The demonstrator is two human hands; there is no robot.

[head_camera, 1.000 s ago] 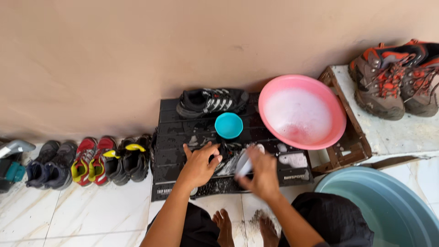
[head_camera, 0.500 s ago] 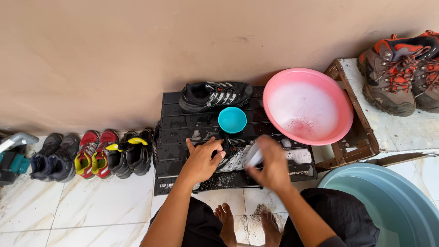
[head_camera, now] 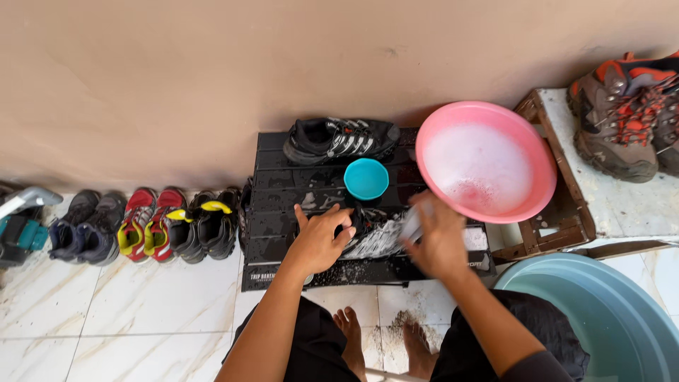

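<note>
Fingers of the left hand [head_camera: 320, 240] are spread and pressed down over the heel end of a black shoe [head_camera: 371, 237] with a soapy white-striped side, pinning it on a low black slatted table [head_camera: 283, 226]. Right hand [head_camera: 437, 240] is curled shut around a pale object at the shoe's toe end (the object is blurred; its kind cannot be told).

Surface: the black slatted table is wet and flecked with suds. It stands against a tan wall [head_camera: 212, 78] on pale marbled floor tiles [head_camera: 106, 311]. A second black shoe [head_camera: 341, 139] lies at the table's far edge, with a small teal cup [head_camera: 366, 178] just in front of it.

Edges: a pink basin [head_camera: 486, 161] of foamy water overlaps the table's right end, close beside the right hand. A large grey-blue tub [head_camera: 608, 318] sits near the right knee. Brown hiking boots [head_camera: 622, 117] rest on a raised white slab at far right. A row of small shoes [head_camera: 152, 226] lines the wall to the left, just beside the table's left edge. Bare feet [head_camera: 385, 339] rest on open tile below the table's near edge.
</note>
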